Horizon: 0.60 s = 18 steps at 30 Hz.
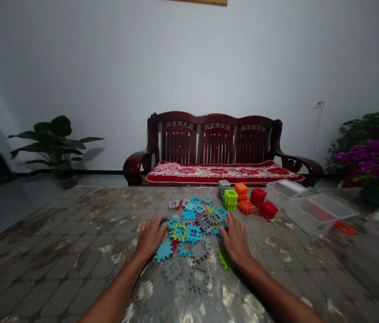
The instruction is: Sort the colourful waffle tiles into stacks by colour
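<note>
Hands [151, 237] (two), one tile pile [206, 222] between

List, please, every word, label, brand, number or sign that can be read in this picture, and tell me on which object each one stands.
No readable text anywhere.
Pale patch on the clear plastic box: too blurred to tell whether it carries print.
Pile of plastic pieces between the hands: no lettering can be made out.
Cubes: none can be made out either.
</note>
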### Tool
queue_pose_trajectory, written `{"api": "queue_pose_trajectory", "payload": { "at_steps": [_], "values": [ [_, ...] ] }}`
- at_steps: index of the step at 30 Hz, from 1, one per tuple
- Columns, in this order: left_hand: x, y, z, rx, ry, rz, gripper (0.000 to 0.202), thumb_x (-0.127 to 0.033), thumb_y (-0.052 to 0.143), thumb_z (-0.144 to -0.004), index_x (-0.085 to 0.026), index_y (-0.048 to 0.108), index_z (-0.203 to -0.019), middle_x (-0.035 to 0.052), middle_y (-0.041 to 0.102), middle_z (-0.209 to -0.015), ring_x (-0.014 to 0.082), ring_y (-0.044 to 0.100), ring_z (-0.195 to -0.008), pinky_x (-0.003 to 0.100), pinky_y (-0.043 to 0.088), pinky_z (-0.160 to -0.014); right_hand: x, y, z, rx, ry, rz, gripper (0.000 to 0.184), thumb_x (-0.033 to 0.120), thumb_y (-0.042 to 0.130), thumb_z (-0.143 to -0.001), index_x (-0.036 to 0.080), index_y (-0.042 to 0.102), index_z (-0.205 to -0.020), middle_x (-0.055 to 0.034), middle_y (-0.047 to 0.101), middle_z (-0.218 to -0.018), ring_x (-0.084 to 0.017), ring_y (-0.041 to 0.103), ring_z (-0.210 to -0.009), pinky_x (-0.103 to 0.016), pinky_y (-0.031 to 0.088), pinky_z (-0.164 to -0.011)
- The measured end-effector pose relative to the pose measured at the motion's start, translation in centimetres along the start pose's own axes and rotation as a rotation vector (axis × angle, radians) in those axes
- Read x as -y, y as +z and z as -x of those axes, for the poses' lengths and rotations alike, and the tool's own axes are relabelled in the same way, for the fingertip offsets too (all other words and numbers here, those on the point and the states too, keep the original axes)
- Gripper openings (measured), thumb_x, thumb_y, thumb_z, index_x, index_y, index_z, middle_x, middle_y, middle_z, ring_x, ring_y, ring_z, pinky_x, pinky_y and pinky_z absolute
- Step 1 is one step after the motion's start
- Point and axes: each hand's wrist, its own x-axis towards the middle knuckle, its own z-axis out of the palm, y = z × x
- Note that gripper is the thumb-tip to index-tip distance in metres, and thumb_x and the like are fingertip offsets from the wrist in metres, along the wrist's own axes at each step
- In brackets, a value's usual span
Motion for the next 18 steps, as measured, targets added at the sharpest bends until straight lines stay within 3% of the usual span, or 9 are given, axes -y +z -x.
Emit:
{"api": "queue_pose_trajectory", "payload": {
  "at_steps": [3, 6, 9, 13, 18],
  "values": [
    [0.3, 0.3, -0.1, -0.012, 0.016, 0.011, 0.032, -0.028, 0.045, -0.096, -0.023, 0.066, -0.120, 0.0051, 0.071, -0.128, 0.0233, 0.061, -0.123, 0.041, 0.041, -0.110, 1.7, -1.3, -0.2, -0.014, -0.161, 0.009, 0.047, 0.027, 0.048, -0.094, 0.024, 0.054, -0.140, -0.0114, 0.054, -0.144, -0.031, 0.043, -0.136, -0.053, 0.032, -0.114],
    [0.6, 0.5, -0.3, -0.023, 0.020, 0.022, 0.032, -0.029, 0.047, -0.094, -0.024, 0.067, -0.119, 0.0049, 0.071, -0.126, 0.0240, 0.061, -0.122, 0.041, 0.041, -0.110, 4.5, -2.4, -0.8, 0.172, -0.308, -0.027, 0.035, 0.025, 0.053, -0.094, 0.025, 0.064, -0.127, -0.0076, 0.064, -0.133, -0.028, 0.049, -0.127, -0.046, 0.035, -0.112],
    [0.8, 0.6, -0.4, -0.018, 0.015, 0.029, 0.033, -0.029, 0.049, -0.093, -0.025, 0.067, -0.120, 0.0040, 0.072, -0.127, 0.0239, 0.061, -0.123, 0.041, 0.042, -0.109, 7.5, -2.7, -1.5, 0.339, -0.397, -0.004, 0.037, 0.029, 0.061, -0.093, 0.025, 0.063, -0.129, -0.0055, 0.067, -0.129, -0.027, 0.048, -0.126, -0.043, 0.032, -0.113],
    [0.8, 0.6, -0.4, -0.008, 0.014, 0.027, 0.034, -0.031, 0.050, -0.093, -0.025, 0.067, -0.122, 0.0039, 0.071, -0.127, 0.0236, 0.061, -0.124, 0.040, 0.041, -0.109, 9.7, -2.1, -2.3, 0.466, -0.417, 0.118, 0.038, 0.032, 0.067, -0.090, 0.022, 0.065, -0.127, -0.0084, 0.068, -0.123, -0.030, 0.048, -0.123, -0.045, 0.033, -0.110],
    [0.7, 0.5, -0.4, -0.011, 0.022, 0.018, 0.035, -0.029, 0.052, -0.091, -0.023, 0.067, -0.121, 0.0056, 0.071, -0.127, 0.0257, 0.061, -0.123, 0.043, 0.041, -0.109, 9.8, -1.5, -3.1, 0.457, -0.393, 0.120, 0.047, 0.034, 0.073, -0.085, 0.021, 0.064, -0.129, -0.0110, 0.066, -0.123, -0.030, 0.050, -0.119, -0.044, 0.036, -0.105]
  ]
}}
